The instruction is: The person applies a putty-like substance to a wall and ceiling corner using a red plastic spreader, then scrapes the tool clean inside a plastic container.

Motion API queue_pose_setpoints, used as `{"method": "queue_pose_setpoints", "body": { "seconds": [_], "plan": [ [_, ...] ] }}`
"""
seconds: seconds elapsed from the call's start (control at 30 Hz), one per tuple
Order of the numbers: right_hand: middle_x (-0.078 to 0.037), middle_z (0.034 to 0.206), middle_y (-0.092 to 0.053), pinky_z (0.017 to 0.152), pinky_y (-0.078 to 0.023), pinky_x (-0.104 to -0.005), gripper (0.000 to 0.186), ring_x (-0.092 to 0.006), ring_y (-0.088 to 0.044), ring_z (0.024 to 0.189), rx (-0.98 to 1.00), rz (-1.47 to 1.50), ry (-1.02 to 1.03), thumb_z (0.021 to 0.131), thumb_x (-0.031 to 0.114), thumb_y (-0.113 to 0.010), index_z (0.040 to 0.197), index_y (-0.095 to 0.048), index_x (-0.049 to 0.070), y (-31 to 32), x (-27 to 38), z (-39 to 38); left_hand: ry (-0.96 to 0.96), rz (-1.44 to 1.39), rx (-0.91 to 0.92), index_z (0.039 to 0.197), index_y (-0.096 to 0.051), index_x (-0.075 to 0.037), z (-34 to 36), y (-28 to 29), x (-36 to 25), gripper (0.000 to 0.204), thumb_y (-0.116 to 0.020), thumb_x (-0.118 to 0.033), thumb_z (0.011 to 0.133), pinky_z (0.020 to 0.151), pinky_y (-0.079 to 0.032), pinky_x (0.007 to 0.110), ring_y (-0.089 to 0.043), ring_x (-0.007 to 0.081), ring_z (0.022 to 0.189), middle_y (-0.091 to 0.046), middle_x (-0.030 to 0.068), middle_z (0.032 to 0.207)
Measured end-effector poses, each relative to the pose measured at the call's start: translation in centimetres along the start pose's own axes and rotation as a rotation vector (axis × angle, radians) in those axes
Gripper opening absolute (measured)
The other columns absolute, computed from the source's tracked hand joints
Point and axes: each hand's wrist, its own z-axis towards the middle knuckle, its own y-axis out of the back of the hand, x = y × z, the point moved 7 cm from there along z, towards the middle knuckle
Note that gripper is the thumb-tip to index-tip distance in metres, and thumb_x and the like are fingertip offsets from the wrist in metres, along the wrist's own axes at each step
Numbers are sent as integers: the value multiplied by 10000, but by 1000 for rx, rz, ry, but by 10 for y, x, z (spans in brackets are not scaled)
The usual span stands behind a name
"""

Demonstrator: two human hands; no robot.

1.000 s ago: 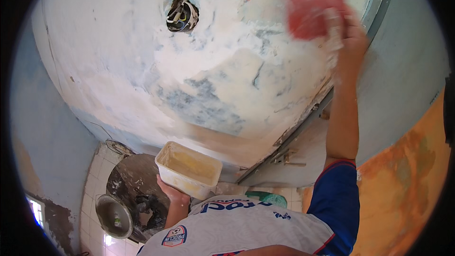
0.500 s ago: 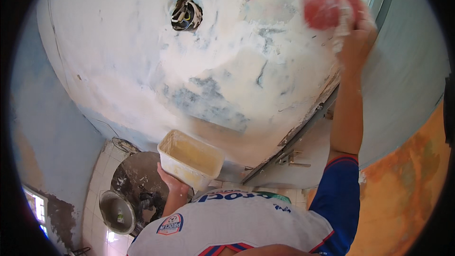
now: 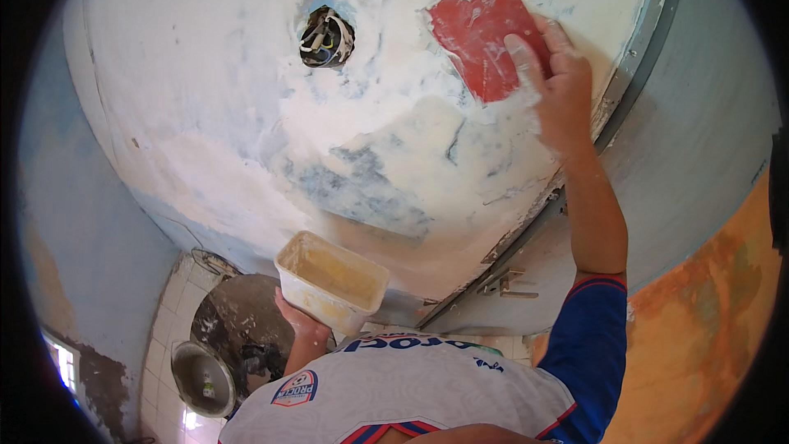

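Note:
My right hand (image 3: 560, 86) grips a red flat plastic putty spreader (image 3: 485, 37), smeared with white filler, and its blade lies against the wall (image 3: 394, 107). White paste coats my thumb and fingers. The wall carries patchy white filler with blue-grey spots showing through. Low in front of my body, my left hand (image 3: 302, 318) holds a cream-coloured rectangular plastic tub (image 3: 333, 279) from its left side and below. Pale residue lines the inside of the tub.
A round hole with loose wires (image 3: 326, 38) opens in the wall, left of the spreader. A door with a handle (image 3: 514, 284) and grey frame stands at right. On the tiled floor are a dark round board (image 3: 238, 316) and a metal basin (image 3: 203, 380).
My right hand has swept the red spreader left and slightly down across the wall, away from the door frame. The tub in my left hand stays nearly in place.

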Motion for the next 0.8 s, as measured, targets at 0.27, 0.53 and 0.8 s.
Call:
{"method": "queue_pose_setpoints", "body": {
  "seconds": [0.27,0.53,0.8],
  "plan": [
    [-50,959,-722,743,-526,-269,370,-118,-645,827,-29,104,-153,993,273,-704,1249,-680,7,26,0,17,-14,-10,75,1518,-452,-143,-2,-3,-3,722,-301,-637,1014,1138,-406,513,-490,362,1372,-507,111,1513],
    [-111,998,-742,849,-547,-308,387,-160,-690,926,-140,293,-257,1007,276,-684,1277,-661,-1,47,-15,38,-3,-10,38,1498,-480,-142,-2,2,-2,728,-299,-648,1007,1124,-423,497,-502,347,1364,-525,103,1497],
    [-73,993,-738,827,-558,-316,387,-182,-694,899,-257,147,-171,997,302,-699,1258,-677,16,51,-19,54,-11,-38,25,1493,-486,-144,3,14,3,726,-312,-652,1004,1117,-428,493,-513,345,1351,-529,101,1491]
  ]
}}
